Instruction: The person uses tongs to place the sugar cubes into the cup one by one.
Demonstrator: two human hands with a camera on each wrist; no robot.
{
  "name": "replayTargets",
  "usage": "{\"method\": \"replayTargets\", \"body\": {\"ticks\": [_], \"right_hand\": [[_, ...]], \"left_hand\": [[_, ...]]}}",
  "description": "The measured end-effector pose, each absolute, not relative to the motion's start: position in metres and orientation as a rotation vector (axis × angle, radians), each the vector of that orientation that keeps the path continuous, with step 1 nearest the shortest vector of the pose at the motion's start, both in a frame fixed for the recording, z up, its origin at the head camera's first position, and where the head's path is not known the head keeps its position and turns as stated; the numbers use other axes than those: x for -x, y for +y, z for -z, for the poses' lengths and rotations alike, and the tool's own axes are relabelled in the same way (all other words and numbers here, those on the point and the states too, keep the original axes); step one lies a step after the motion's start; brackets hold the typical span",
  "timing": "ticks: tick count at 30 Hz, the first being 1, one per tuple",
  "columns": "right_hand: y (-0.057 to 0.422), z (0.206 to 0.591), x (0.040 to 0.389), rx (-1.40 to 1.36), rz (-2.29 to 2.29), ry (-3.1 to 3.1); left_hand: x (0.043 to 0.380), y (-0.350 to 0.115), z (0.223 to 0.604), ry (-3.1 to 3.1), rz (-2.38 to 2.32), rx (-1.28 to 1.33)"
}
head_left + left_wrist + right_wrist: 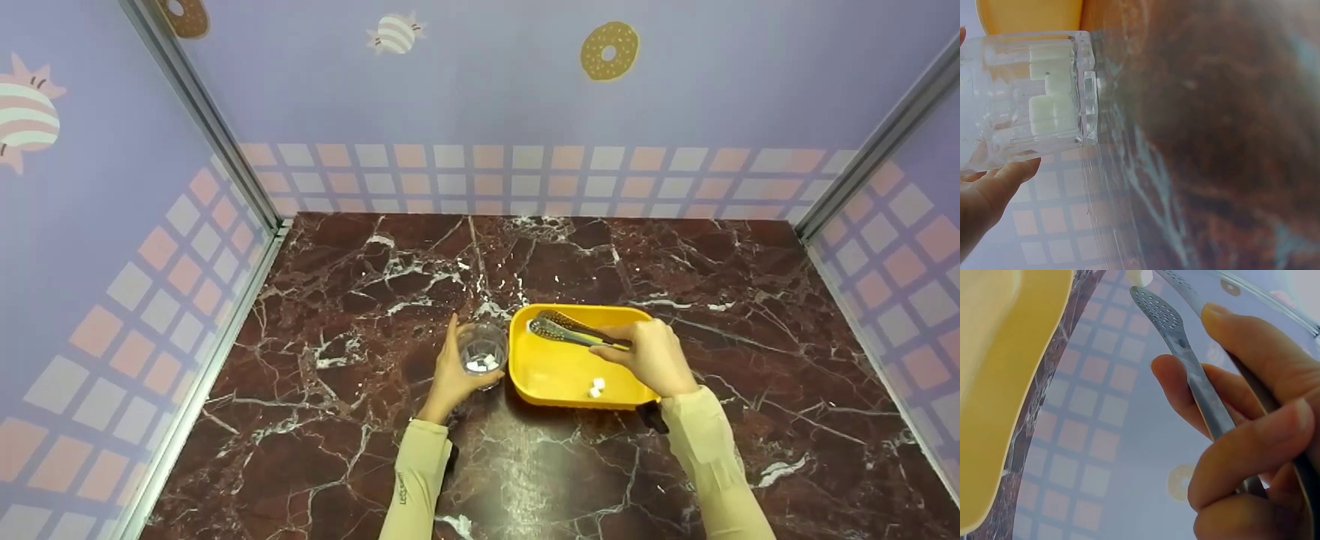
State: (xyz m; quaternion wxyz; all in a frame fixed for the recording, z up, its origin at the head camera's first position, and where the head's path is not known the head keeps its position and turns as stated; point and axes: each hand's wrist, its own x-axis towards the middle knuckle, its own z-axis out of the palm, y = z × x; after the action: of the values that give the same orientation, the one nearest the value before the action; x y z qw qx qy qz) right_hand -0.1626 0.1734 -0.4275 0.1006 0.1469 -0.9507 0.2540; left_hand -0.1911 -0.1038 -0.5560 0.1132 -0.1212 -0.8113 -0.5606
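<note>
My left hand is wrapped around a clear glass with several white cubes at its bottom. In the left wrist view the glass stands upright on the tabletop. My right hand grips metal tongs with perforated ends, over a yellow tray. Between the tong tips is a white cube, cut off by the top edge of the right wrist view. Small white cubes lie in the tray's near right part. The glass is just left of the tray.
The dark red marbled tabletop has white crumbs scattered behind the glass and tray. Purple patterned panels enclose the back and both sides, with metal corner strips.
</note>
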Motion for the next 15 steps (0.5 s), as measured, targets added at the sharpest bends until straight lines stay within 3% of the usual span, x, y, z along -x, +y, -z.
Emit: {"method": "replayTargets", "body": {"ticks": [15], "right_hand": [[0.15,0.432,0.169,-0.599,-0.811,-2.73]], "left_hand": [[0.194,-0.105,0.56,-2.379,1.65,0.358]]}}
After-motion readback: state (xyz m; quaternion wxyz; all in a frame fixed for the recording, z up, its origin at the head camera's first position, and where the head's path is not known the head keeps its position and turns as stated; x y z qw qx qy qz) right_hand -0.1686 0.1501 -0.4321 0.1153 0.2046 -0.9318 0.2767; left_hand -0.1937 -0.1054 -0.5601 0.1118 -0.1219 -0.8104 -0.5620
